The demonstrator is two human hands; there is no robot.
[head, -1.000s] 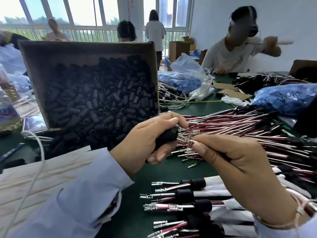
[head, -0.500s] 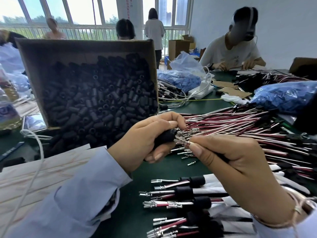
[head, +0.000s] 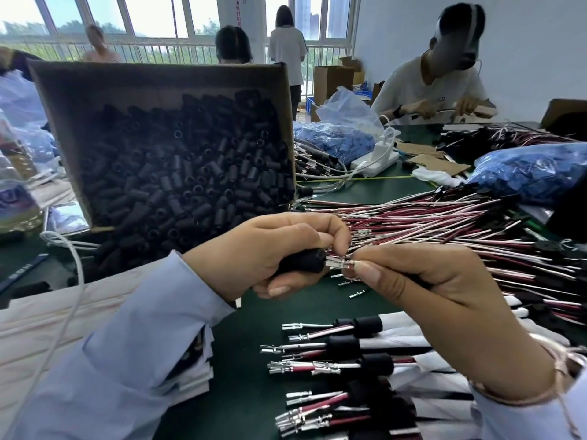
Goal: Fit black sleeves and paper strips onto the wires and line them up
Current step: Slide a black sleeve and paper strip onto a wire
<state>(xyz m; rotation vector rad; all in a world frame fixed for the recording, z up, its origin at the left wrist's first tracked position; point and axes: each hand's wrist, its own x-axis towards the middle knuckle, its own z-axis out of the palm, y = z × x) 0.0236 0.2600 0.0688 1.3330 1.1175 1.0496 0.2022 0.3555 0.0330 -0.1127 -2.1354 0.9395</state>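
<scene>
My left hand point(head: 270, 250) clamps its fingers round a black sleeve point(head: 303, 260); my right hand point(head: 444, 296) pinches wire terminals point(head: 338, 264) at its mouth. Red pillar lettering point(head: 237, 9): unreadable.

A green table point(head: 374, 188) carries a clear bag of blue parts point(head: 333, 141) toward its far edge, with a white power strip point(head: 378, 161) just beside it. Brown card scraps point(head: 435, 161) lie further right, near a second blue bag point(head: 527, 169) at the right edge. A person in a white shirt point(head: 425, 87) sits at the far side. Windows point(head: 152, 23) fill the back wall.
</scene>
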